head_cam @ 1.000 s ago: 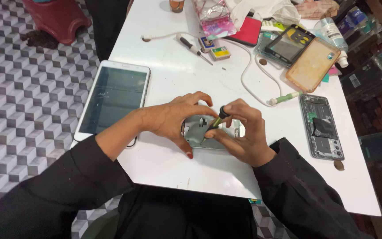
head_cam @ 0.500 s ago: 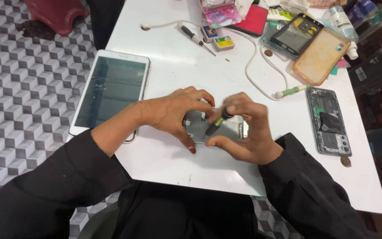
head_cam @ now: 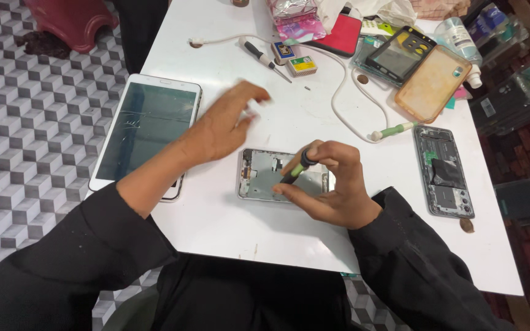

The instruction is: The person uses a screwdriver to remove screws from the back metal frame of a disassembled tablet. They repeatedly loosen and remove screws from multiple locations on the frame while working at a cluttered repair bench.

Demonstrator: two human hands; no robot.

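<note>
Nearest the body: black sleeves at the lower edge, both forearms reaching up over the white table [head_cam: 259, 233].

Right hand [head_cam: 329, 187] at centre, fingers curled tight round a small dark-handled screwdriver [head_cam: 295, 169], pinched between thumb and fingertips, tip angled down toward 8 o'clock onto the opened phone frame [head_cam: 265, 175]. The frame lies flat, silver-edged, inner side up, partly covered at its 3 o'clock end by the right hand.

Left hand [head_cam: 225, 125] at 10 o'clock from the frame, lifted off the table, fingers spread loosely and holding nothing; blurred.

At 9 o'clock from the frame, well apart: a white tablet [head_cam: 147, 132], screen up, hanging partly over the table edge, with the left forearm across its near corner.

At 3 o'clock, well apart: a second opened phone [head_cam: 444, 171], dark internals showing.

Farther, toward 12 o'clock: a white cable [head_cam: 338, 98] looping to a green-ended tip, a second screwdriver [head_cam: 259, 54], an orange-tinted phone case [head_cam: 432, 83], a red pouch [head_cam: 343, 35].

Beyond the table at 10 o'clock: grey cube-patterned floor [head_cam: 26, 122].
</note>
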